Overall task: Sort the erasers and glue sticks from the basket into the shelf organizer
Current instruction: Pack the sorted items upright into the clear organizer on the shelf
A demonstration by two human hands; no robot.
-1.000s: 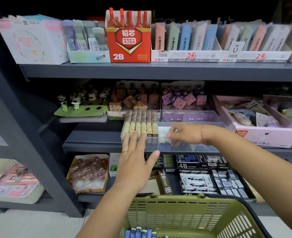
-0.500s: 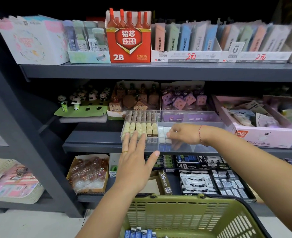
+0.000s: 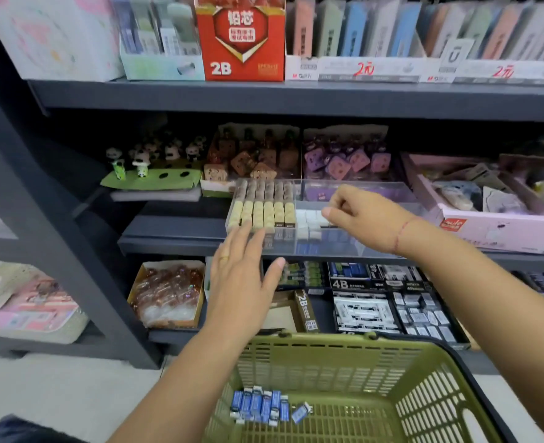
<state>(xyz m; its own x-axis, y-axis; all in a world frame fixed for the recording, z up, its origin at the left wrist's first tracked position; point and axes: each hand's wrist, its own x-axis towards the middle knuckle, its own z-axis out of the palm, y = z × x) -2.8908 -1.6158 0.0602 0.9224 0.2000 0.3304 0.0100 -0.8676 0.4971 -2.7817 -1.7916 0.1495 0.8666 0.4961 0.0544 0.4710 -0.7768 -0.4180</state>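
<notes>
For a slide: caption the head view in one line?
Left hand touches the clear organizer, right hand above its white erasers; blue erasers lie in the green basket.

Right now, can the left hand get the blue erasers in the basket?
Probably yes. The left hand is flat and empty, the basket is open on top, and nothing covers the blue erasers. It only has to drop down from the organizer.

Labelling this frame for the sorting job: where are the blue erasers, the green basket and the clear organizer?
blue erasers [image 3: 261,406], head view, middle of the row.
green basket [image 3: 328,342], head view, far rim.
clear organizer [image 3: 337,244], head view, front wall.
</notes>
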